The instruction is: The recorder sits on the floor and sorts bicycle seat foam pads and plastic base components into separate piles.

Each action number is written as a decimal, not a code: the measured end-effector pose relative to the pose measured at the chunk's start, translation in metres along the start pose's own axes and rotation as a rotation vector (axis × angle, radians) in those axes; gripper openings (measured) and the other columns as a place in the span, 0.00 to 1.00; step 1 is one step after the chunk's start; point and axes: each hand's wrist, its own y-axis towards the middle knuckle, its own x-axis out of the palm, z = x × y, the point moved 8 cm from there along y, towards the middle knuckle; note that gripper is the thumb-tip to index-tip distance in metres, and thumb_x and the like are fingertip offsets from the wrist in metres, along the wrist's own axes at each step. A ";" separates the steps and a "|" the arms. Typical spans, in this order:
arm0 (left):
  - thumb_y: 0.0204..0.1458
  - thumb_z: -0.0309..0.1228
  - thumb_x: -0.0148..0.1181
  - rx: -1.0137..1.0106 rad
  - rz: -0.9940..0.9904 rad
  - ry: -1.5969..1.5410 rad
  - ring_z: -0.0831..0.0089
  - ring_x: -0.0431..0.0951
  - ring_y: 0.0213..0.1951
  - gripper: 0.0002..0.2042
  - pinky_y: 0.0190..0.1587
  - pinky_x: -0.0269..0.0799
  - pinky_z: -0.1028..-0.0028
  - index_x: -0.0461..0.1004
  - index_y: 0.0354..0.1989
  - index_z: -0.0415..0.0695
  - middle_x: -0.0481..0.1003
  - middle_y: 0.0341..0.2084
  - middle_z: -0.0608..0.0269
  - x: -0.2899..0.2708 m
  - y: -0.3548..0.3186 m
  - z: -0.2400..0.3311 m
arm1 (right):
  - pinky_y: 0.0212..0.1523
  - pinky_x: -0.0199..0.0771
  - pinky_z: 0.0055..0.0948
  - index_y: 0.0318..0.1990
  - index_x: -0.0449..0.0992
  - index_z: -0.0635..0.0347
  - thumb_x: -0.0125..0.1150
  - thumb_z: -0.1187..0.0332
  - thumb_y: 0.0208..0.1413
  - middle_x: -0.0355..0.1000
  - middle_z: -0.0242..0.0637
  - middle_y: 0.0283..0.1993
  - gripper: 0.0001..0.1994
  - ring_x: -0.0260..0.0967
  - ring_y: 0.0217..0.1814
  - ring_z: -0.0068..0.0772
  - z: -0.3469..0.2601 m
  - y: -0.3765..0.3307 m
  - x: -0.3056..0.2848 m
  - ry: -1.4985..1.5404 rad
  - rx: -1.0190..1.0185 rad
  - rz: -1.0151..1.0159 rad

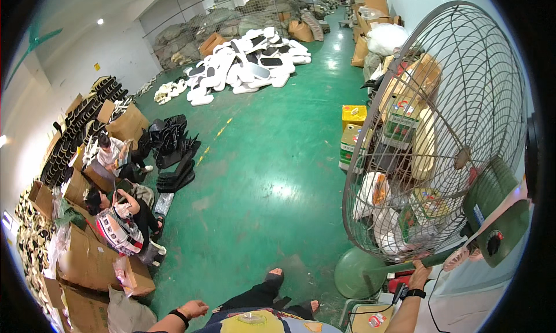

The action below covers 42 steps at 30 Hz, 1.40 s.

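Note:
A large standing fan (460,159) with a round wire cage fills the right side. Its green pole (382,269) runs down to a round green base (350,275) on the floor. My right hand (420,273), with a dark band on the wrist, is at this pole just under the cage, its fingers closed around it; part of the grip is hidden. Beside the pole hangs a dark cable (431,301). My left hand (195,308) hangs low at my left side, with nothing in it and its fingers loosely bent and apart.
Metal cans (353,145) and bags stand behind the fan along the right wall. Two people (124,226) sit at the left among cardboard boxes (87,260). Black parts (174,159) lie near them on the green floor (255,176). A heap of white padded pieces (243,66) lies farther back.

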 end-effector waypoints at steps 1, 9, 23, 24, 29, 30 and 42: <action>0.56 0.43 0.58 -0.010 -0.009 0.010 0.75 0.80 0.34 0.17 0.35 0.75 0.75 0.75 0.44 0.41 0.80 0.33 0.64 0.000 0.004 0.003 | 0.37 0.66 0.24 0.35 0.68 0.59 0.57 0.85 0.39 0.66 0.28 0.33 0.15 0.64 0.33 0.26 0.009 0.011 -0.014 0.109 0.064 -0.077; 0.56 0.47 0.56 0.082 -0.029 0.288 0.71 0.79 0.38 0.21 0.42 0.73 0.72 0.75 0.47 0.42 0.80 0.37 0.62 -0.008 -0.034 0.041 | 0.46 0.66 0.29 0.42 0.69 0.59 0.61 0.81 0.39 0.69 0.31 0.38 0.19 0.66 0.41 0.30 -0.038 -0.043 0.037 -0.091 -0.070 -0.108; 0.57 0.41 0.56 0.130 -0.008 0.251 0.60 0.75 0.50 0.21 0.52 0.69 0.65 0.73 0.52 0.36 0.77 0.48 0.49 -0.018 -0.069 0.062 | 0.43 0.70 0.31 0.45 0.71 0.53 0.57 0.77 0.45 0.72 0.30 0.41 0.16 0.70 0.40 0.33 -0.046 -0.071 0.053 -0.642 -0.346 -0.394; 0.57 0.40 0.56 0.120 -0.002 0.251 0.60 0.75 0.50 0.21 0.52 0.69 0.65 0.73 0.52 0.37 0.76 0.48 0.49 -0.019 -0.069 0.061 | 0.48 0.71 0.34 0.46 0.74 0.49 0.49 0.73 0.53 0.75 0.33 0.44 0.14 0.73 0.47 0.39 -0.047 -0.075 0.061 -0.856 -0.365 -0.489; 0.56 0.40 0.56 0.141 -0.075 0.261 0.59 0.75 0.50 0.21 0.52 0.68 0.65 0.73 0.52 0.36 0.76 0.48 0.49 -0.015 -0.049 0.051 | 0.39 0.69 0.29 0.47 0.68 0.57 0.64 0.82 0.41 0.68 0.26 0.40 0.22 0.66 0.38 0.26 -0.014 -0.053 0.019 -0.563 -0.331 -0.440; 0.57 0.39 0.56 0.158 -0.067 0.312 0.59 0.75 0.50 0.21 0.52 0.68 0.66 0.73 0.52 0.36 0.76 0.48 0.49 -0.015 -0.056 0.056 | 0.39 0.69 0.29 0.47 0.68 0.57 0.64 0.82 0.41 0.68 0.26 0.40 0.22 0.66 0.38 0.26 -0.009 -0.052 0.022 -0.563 -0.327 -0.432; 0.57 0.38 0.57 0.275 -0.133 0.365 0.54 0.74 0.50 0.20 0.52 0.69 0.63 0.72 0.52 0.35 0.75 0.49 0.46 0.008 -0.001 0.084 | 0.73 0.37 0.45 0.61 0.61 0.52 0.55 0.68 0.52 0.60 0.43 0.64 0.27 0.52 0.70 0.48 0.060 0.006 -0.060 -0.729 -0.371 -0.468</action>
